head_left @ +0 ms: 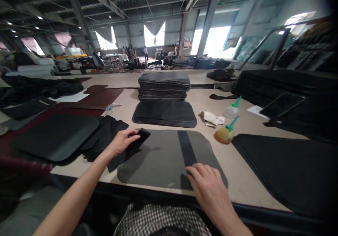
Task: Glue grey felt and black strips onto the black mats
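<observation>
A grey rounded panel point(158, 158) lies flat on the table in front of me. Across its right part runs a black strip point(187, 146). My right hand point(207, 181) rests at the near end of this strip, fingers bent down onto it; whether they pinch it is hidden. Over the panel's left edge, my left hand point(125, 141) pinches another black strip point(136, 146) between thumb and fingers, holding it tilted and hanging toward the table. Beside the left hand lies a heap of black pieces point(104, 135).
Behind the panel are a flat black stack point(165, 113) and a taller stack point(163, 84). To the right stand a bottle of amber liquid point(224, 134), a clear bottle point(231, 110) and a crumpled cloth point(211, 118). Black panels lie at far left point(60, 134) and right point(287, 169).
</observation>
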Demonstrator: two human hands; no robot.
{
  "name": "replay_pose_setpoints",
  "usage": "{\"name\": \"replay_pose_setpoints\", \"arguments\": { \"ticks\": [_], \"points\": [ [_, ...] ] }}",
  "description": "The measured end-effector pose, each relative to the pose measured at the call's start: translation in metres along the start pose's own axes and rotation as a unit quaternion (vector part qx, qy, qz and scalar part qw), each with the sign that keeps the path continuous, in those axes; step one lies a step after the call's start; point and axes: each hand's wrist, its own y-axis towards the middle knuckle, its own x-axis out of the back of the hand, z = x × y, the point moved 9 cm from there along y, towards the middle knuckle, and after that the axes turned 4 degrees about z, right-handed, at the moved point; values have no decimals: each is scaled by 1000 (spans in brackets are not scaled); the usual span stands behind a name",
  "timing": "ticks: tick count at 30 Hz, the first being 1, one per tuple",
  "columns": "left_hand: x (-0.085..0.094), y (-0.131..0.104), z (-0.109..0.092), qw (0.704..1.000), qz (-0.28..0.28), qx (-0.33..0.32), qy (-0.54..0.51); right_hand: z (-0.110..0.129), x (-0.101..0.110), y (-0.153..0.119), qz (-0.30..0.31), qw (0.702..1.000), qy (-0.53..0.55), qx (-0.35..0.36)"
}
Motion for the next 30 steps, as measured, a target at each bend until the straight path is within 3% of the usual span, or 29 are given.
{"name": "replay_pose_setpoints", "arguments": {
  "ticks": [2, 7, 12, 18, 21, 25, 30],
  "points": [
    [27, -4, 10, 998, -45, 35, -17, 9, 1, 8, -10, 1000, 26, 12],
    [89, -22, 16, 986, -164, 38, 12, 36, -1, 32, 11, 987, 155, 36],
    [130, -48, 0, 970, -237, 60, 16, 73, 5, 73, 82, 923, 372, 48],
    [128, -68, -25, 972, -228, 54, 19, 126, 1, 136, 111, 806, 582, 3],
    [121, -77, -32, 973, -217, 54, 48, 153, -13, 159, 125, 724, 679, -2],
    [115, -91, -33, 975, -208, 75, 37, 186, -27, 168, 165, 599, 783, 18],
    [110, -102, -22, 979, -179, 83, -44, 201, -32, 167, 172, 529, 831, 14]
  ]
}}
